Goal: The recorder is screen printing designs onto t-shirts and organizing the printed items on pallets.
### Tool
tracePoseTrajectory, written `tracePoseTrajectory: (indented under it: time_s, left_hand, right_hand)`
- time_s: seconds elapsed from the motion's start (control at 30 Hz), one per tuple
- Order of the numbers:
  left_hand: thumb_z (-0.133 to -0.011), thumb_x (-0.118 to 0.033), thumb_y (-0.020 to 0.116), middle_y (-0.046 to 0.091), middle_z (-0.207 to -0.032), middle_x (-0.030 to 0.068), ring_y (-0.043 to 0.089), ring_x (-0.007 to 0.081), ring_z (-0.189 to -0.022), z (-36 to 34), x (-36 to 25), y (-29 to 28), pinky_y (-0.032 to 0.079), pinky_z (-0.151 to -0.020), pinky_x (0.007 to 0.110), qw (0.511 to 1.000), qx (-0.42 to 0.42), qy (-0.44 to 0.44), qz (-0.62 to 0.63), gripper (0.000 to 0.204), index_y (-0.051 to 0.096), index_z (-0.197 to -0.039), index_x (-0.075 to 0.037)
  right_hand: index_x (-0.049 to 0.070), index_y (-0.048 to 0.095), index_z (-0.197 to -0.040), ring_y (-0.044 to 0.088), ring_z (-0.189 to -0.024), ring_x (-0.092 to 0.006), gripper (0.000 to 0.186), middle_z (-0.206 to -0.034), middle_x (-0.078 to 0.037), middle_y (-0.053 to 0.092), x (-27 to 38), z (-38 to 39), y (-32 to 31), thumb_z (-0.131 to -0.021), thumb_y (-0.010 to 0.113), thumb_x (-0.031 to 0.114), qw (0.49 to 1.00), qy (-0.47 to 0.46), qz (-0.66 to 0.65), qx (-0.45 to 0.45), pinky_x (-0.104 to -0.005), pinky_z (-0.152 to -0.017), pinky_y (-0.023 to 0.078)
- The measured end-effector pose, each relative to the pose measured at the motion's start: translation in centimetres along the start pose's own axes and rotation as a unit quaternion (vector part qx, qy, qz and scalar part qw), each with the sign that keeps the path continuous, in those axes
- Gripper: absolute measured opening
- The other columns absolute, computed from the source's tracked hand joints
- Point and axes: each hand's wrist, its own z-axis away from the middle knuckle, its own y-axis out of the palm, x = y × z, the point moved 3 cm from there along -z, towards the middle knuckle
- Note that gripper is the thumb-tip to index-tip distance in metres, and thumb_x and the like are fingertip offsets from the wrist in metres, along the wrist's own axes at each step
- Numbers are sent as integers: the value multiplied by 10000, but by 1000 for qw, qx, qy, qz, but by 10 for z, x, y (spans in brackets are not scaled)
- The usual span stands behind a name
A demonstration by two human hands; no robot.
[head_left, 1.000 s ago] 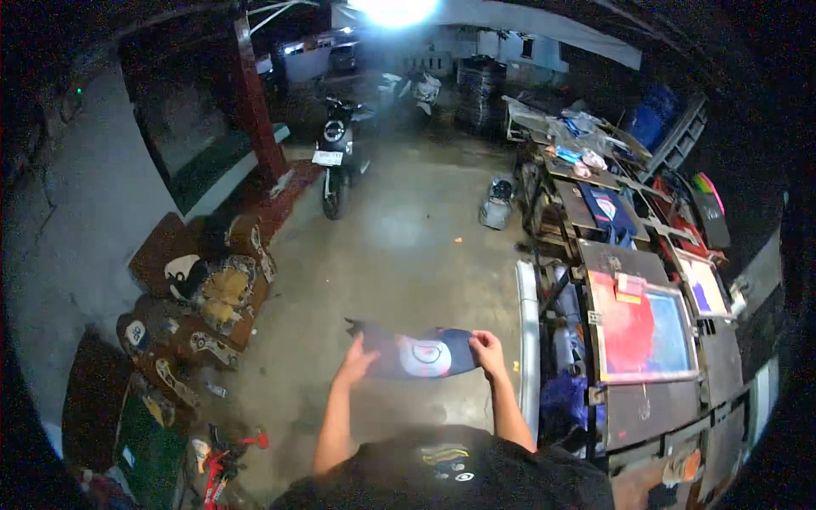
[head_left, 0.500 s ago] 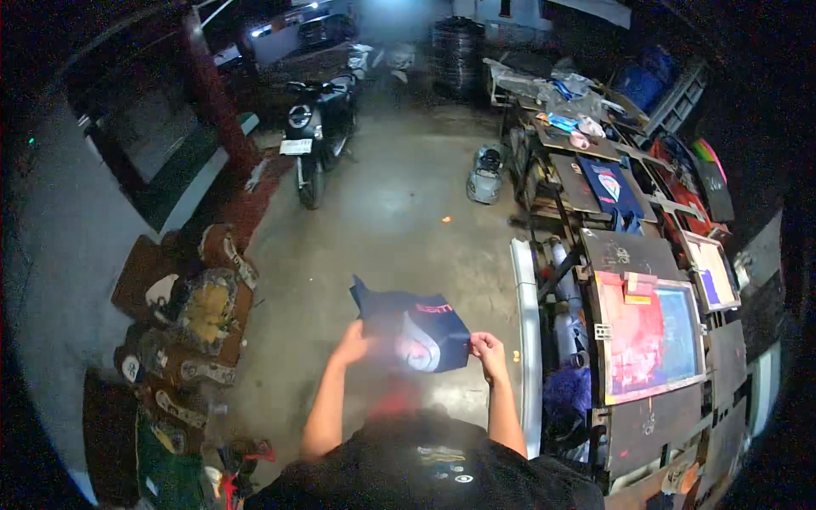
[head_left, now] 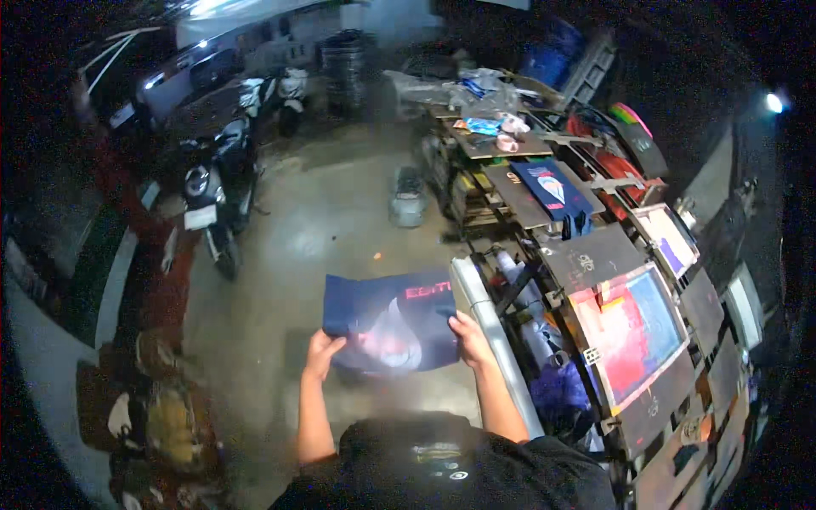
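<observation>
At lower centre of frame, left hand, right hand: each grip pinching one side of roughly rectangular, drop-printed navy fabric piece.

"What's the navy piece made of?"

"Cloth, by its look, mostly smooth and matt."

"And the floor?"

"Concrete, it seems, smooth enough to give a dull sheen."

"The framed screen?"

"Wooden-edged, by the look of it, with a smooth, stained surface."

"That crumpled sheeting?"

"Thin clear plastic, creased and shiny."

"The black shirt?"

"Matt cloth."
</observation>
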Motion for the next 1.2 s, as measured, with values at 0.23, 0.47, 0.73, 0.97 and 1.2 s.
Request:
tracePoseTrajectory:
  time_s: [0.23,0.47,0.73,0.97,1.2]
  left_hand:
    - [-842,13,662,575,-1301,91,540,202,-1201,-91,-15,-1,377,-1064,340,992,87,-38,81,540,474,-1348,-2]
    - [-816,-13,700,574,-1308,107,555,215,-1189,-185,-24,18,410,-1046,360,988,151,-20,-2,603,448,-1364,5]
    - [-773,9,687,619,-1243,96,586,210,-1147,-281,-55,29,407,-1050,369,990,116,-37,-71,619,465,-1350,0]
    - [-818,-231,699,619,-1258,150,611,251,-1132,-391,-34,0,454,-1025,425,988,139,-73,11,618,484,-1334,32]
    - [-997,-431,466,586,-1342,85,576,287,-1181,-482,109,-36,471,-1000,477,990,-6,-67,-126,496,524,-1363,-101]
  right_hand:
    - [19,587,-1296,620,-1008,-138,370,-1170,-39,659,74,-49,25,-962,590,177,992,-104,22,-65,-278,-896,485]
    - [23,595,-1258,626,-1024,-163,417,-1168,-50,656,77,-113,-1,-922,649,265,996,-83,21,-20,-323,-895,503]
    - [57,583,-1257,639,-1047,-182,514,-1174,-89,659,83,-253,-44,-984,516,487,987,112,-114,-1,-363,-888,525]
    - [31,575,-1261,635,-1015,-158,412,-1149,-59,662,162,-362,-2,-966,606,316,993,72,71,-68,-318,-885,511]
    - [35,568,-1220,657,-935,-150,295,-1097,-57,665,228,-410,-59,-963,581,180,976,-161,-96,-114,-296,-830,530]
